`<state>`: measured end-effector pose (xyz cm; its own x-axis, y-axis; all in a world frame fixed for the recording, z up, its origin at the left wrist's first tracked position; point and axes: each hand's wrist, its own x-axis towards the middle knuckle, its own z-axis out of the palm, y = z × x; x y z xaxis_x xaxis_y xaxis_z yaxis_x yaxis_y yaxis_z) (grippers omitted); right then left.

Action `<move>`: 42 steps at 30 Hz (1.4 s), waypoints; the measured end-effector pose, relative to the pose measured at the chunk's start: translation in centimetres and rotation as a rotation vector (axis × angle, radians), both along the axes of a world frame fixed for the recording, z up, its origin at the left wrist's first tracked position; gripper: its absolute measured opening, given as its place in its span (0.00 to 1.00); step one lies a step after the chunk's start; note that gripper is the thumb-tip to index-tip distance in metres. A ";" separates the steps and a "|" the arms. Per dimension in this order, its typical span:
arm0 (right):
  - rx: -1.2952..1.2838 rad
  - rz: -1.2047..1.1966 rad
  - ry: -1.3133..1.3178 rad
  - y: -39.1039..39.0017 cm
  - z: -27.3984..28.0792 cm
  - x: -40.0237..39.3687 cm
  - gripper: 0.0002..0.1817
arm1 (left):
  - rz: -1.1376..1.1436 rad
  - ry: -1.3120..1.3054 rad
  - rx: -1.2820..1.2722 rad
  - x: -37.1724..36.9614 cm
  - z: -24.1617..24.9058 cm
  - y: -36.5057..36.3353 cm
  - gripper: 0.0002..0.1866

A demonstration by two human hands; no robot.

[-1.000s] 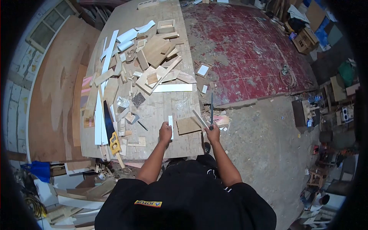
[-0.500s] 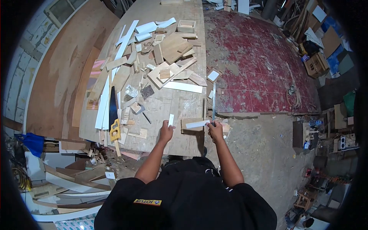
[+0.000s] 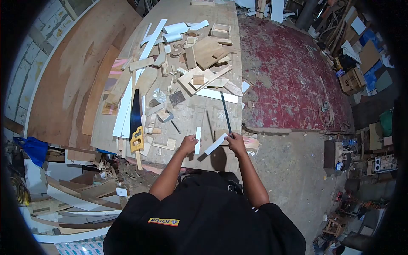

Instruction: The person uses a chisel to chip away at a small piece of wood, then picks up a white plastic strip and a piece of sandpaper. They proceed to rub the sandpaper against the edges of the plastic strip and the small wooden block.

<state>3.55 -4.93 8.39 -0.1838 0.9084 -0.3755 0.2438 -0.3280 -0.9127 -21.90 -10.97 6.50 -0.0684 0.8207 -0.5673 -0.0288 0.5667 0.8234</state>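
Over the near end of the wooden workbench, my left hand is closed on a short white strip held nearly upright. To its right, my right hand grips a second white strip, which slants down toward the left one. The same hand also holds a long, thin dark strip like a ruler or blade, pointing away from me. A wooden block lies partly hidden behind the right hand. The two white strips are apart.
A yellow-handled handsaw lies at the bench's left, beside long white boards. A black pen-like stick rests nearer the middle. Farther back are piled wood offcuts and a small wooden box. Red flooring lies to the right.
My right hand has turned its white strip down toward the left hand, and the long thin strip has swung left over the bench. My left hand's strip shows more of its length. The view has shifted slightly.
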 end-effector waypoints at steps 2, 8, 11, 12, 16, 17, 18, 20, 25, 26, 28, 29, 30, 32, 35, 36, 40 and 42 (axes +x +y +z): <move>-0.063 -0.032 0.030 -0.6 0.5 -1.6 0.04 | -0.055 0.030 0.003 -1.1 -0.7 -0.7 0.14; -0.018 -0.086 0.023 -1.9 0.5 -5.6 0.06 | -0.392 0.858 0.104 -5.3 -2.0 -3.0 0.13; 0.072 -0.123 -0.071 -2.4 0.0 -6.3 0.06 | -0.362 0.977 0.354 -6.3 -2.0 -3.8 0.09; 0.041 -0.157 -0.062 -2.6 -0.4 -6.3 0.06 | -0.369 1.041 0.454 -6.5 -1.9 -3.9 0.08; 0.208 -0.187 -0.333 -4.1 -1.8 -5.7 0.08 | -0.487 1.163 0.506 -7.9 -3.2 -5.0 0.05; 0.205 -0.212 -0.342 -4.0 -2.0 -5.6 0.09 | -0.483 1.163 0.515 -8.2 -3.7 -4.8 0.05; 0.167 -0.253 -0.243 -4.0 -2.0 -5.7 0.09 | -0.505 1.184 0.502 -8.2 -3.5 -4.5 0.05; 0.155 -0.264 -0.263 -4.3 -2.1 -5.4 0.08 | -0.560 1.217 0.459 -8.0 -3.5 -5.0 0.05; 0.102 -0.325 -0.224 -5.2 -3.6 -4.8 0.06 | -0.499 1.151 0.585 -7.4 -3.2 -4.5 0.05; 0.098 -0.324 -0.226 -5.4 -4.2 -4.8 0.06 | -0.514 1.132 0.567 -7.2 -2.9 -4.7 0.05; 0.219 -0.371 -0.124 -5.8 -3.3 -4.9 0.05 | -0.376 0.961 0.456 -6.6 -2.6 -4.6 0.05; 0.219 -0.372 -0.126 -5.9 -2.8 -5.0 0.05 | -0.239 0.790 0.346 -6.3 -2.4 -4.4 0.07; 0.127 -0.397 -0.011 -6.2 -2.1 -5.1 0.04 | -0.240 0.787 0.346 -6.3 -2.4 -4.0 0.07; 0.034 -0.418 0.104 -6.4 -0.8 -5.5 0.04 | -0.153 0.319 0.055 -6.4 -2.2 -3.3 0.09; 0.055 -0.420 0.192 -6.5 0.6 -6.3 0.03 | -0.087 0.092 0.100 -6.7 -3.8 -2.9 0.10; -0.003 -0.399 0.252 -6.5 0.7 -6.3 0.03 | -0.083 0.094 0.099 -6.8 -3.9 -3.0 0.10; -0.106 -0.351 0.264 -6.6 -0.3 -7.3 0.05 | -0.030 0.042 0.205 -7.2 -4.9 -3.3 0.13; -0.106 -0.341 0.238 -6.9 -1.4 -7.7 0.07 | -0.018 0.038 0.233 -7.4 -5.2 -3.4 0.14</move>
<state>-4.14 -11.85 7.00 0.0279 0.8906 -0.4539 -0.1084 -0.4487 -0.8871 -29.30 -14.38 1.28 -0.0701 0.9305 -0.3594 0.0127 0.3611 0.9324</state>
